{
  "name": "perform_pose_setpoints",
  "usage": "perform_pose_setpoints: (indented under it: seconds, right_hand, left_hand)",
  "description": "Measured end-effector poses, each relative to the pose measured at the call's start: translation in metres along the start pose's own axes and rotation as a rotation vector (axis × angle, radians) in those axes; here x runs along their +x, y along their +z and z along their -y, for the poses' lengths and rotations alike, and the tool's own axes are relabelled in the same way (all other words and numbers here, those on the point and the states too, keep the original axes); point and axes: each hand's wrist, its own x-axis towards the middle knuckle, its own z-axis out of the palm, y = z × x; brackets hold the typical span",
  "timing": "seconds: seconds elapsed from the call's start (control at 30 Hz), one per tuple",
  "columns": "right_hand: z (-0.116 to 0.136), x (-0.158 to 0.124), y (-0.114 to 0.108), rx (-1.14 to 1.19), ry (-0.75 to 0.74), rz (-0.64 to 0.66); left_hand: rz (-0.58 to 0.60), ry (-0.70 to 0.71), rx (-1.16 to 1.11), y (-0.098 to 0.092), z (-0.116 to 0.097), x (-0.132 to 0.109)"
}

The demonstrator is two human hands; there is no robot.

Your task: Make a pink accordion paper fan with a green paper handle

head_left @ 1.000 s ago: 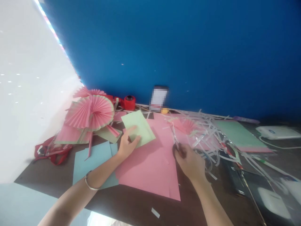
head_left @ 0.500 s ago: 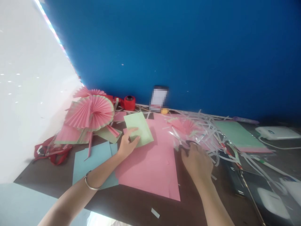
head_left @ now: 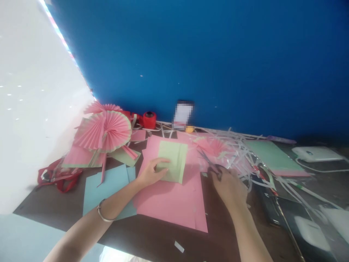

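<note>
Scissors (head_left: 211, 165) blurred, handles hidden under right hand (head_left: 229, 185).

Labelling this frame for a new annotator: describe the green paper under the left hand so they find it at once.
Start at the dark table below the blue wall and find the big pink sheet at its middle. The pale green paper lies on that sheet's far half, pinned by the left hand. It is the only green piece with a hand on it, small, rectangular and creased lengthwise.
</note>
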Motion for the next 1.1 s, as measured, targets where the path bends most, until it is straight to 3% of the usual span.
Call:
perform_pose_setpoints:
  seconds: [0.23, 0.43, 0.6, 0.67, 0.83, 0.9, 1.0, 1.1]
  right_hand:
    - [-0.006, -0.001, -0.004, 0.024, 0.006, -0.107]
    - [-0.01, -0.001, -0.004, -0.058, -0.051, -0.329]
    - [-0.005, 0.0, -0.009, 0.071, 0.046, -0.394]
    - [0.0, -0.001, -0.011, 0.266, 0.038, -0.27]
    - [0.019, -0.014, -0.013, 0.975, -0.307, 0.391]
    - [0.026, -0.02, -0.015, 1.126, -0.372, 0.595]
    - [0.033, -0.026, -0.02, 1.158, -0.381, 0.759]
    - [0.037, -0.029, -0.023, 1.146, -0.35, 0.829]
  left_hand:
    - [-0.104, -0.058, 0.071, -0.003, 0.002, 0.003]
    - [-0.138, -0.068, 0.096, -0.002, 0.003, 0.002]
    - [-0.256, -0.082, 0.06, -0.003, 0.007, 0.003]
    - [-0.327, -0.054, 0.044, -0.003, 0.009, 0.003]
    - [-0.424, -0.043, -0.022, -0.001, 0.01, 0.002]
    - [-0.459, -0.045, -0.041, -0.001, 0.008, 0.002]
    - [-0.504, -0.038, -0.037, 0.0, 0.005, 0.002]
    - [-0.514, -0.043, -0.063, 0.0, 0.003, 0.003]
